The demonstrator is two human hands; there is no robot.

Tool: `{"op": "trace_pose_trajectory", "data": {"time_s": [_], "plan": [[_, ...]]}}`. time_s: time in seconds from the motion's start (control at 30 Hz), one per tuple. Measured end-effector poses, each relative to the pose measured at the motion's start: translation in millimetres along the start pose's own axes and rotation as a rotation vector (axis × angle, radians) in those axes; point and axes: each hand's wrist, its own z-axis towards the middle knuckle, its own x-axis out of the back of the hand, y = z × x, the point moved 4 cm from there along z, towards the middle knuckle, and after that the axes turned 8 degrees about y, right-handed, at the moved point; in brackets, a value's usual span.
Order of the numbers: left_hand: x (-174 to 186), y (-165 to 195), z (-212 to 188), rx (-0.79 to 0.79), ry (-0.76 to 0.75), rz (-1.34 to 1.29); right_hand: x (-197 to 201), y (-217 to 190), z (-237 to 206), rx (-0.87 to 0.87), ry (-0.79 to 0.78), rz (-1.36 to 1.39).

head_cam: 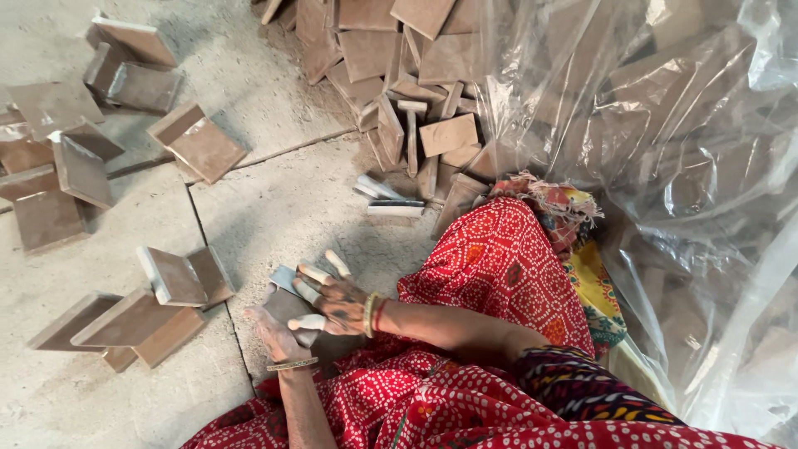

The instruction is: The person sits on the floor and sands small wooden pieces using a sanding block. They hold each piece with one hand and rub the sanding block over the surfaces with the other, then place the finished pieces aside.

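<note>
Both hands, left (278, 333) and right (328, 295), are gripping one tile (287, 303) lower centre; stacks (133, 320) lying left, pile (399, 75) remaining above.

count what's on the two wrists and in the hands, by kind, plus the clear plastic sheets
brown tile held between left hand and right hand: 1
bangles on the left wrist: 1
bangles on the right wrist: 2, one gold, one red
clear plastic sheet over the tile heap: 1
total: 5
</note>
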Motion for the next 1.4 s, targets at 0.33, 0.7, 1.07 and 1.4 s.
{"op": "trace_pose_trajectory", "data": {"time_s": [0.33,0.7,1.07,1.4], "plan": [[10.5,-41.5,38.1,-0.153,-0.172,0.042,-10.4,8.1,14.3,-0.046,0.104,0.107],[12.4,-34.1,36.3,-0.030,-0.246,-0.468,17.2,-38.3,20.8,-0.070,0.162,0.483],[7.8,-26.0,23.6,-0.211,-0.392,-0.419,8.8,-42.2,19.7,0.089,0.223,0.396],[11.0,-25.0,24.3,-0.190,-0.357,-0.413,1.7,-43.1,15.6,0.110,0.233,0.430]]}}
